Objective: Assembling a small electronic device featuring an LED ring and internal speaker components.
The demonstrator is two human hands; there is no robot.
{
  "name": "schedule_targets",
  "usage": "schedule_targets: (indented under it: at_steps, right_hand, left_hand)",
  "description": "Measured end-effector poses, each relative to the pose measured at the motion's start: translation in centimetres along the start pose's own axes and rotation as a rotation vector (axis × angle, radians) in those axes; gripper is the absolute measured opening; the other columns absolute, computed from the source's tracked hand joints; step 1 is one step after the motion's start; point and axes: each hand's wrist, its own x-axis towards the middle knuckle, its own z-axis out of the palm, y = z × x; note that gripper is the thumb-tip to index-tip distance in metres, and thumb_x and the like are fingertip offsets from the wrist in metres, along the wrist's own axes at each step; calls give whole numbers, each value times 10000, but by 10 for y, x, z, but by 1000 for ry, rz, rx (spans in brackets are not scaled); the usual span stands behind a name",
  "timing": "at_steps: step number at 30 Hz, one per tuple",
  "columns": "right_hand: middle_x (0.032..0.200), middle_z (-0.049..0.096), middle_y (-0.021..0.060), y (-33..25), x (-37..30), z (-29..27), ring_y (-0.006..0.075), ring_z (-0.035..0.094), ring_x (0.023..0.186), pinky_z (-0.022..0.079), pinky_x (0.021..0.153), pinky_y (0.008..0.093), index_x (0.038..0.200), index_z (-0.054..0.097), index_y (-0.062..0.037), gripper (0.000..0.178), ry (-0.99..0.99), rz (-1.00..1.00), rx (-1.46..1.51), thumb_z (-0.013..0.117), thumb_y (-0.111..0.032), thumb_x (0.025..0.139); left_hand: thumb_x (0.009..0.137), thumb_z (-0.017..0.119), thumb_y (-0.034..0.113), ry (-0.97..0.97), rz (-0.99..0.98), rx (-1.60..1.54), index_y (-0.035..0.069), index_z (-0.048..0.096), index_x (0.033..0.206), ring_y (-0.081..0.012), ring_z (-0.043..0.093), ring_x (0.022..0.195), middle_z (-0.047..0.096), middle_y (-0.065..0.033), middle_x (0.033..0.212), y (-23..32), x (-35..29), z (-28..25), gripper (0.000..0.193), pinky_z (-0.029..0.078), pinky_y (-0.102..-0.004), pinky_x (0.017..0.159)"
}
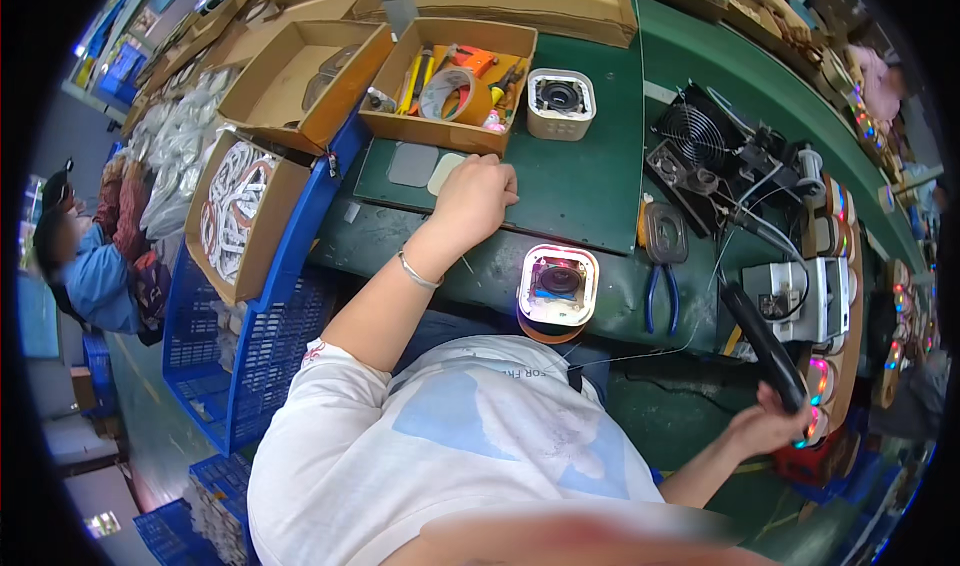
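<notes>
My left hand (478, 201) rests on the green mat, fingers curled in. It lies against a cream rounded-square plate (446, 172); whether the fingers hold anything is hidden. A grey rounded-square plate (411, 164) lies just left of it. At the right, my right hand (765, 426) grips the lower end of a long black rod-shaped tool (765, 351), which slants up and left. In front of my body stands a white square housing (558, 286), lit along its rim, with a round black speaker (560, 280) inside. A similar housing (560, 104) sits farther back.
A cardboard box (450, 131) holds tape and tools. Blue-handled pliers (662, 301) lie below a clear-lidded part (665, 234). A black fan (692, 131) and cables crowd the right. Blue crates (245, 376) stand at the left. Other people are at the sides.
</notes>
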Motion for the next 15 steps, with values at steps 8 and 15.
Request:
schedule_targets:
  at_steps: [8, 15]
  right_hand:
    - [842, 614, 140, -84, -17, 58, 239, 577, 707, 488, 650, 329, 866, 618, 24, 567, -28, -445, 317, 318, -435, 1012]
    - [642, 624, 135, -80, -64, 158, 216, 516, 612, 399, 613, 356, 772, 623, -10, 603, -973, -676, 359, 335, -479, 1018]
  left_hand:
    - [799, 690, 12, 97, 62, 57, 14, 600, 848, -353, 585, 930, 612, -148, 936, 16, -11, 5, 103, 475, -438, 835]
    - [903, 600, -41, 35, 14, -771, 5, 529, 911, -228, 639, 833, 639, -117, 878, 45, -51, -2, 85, 510, -321, 789]
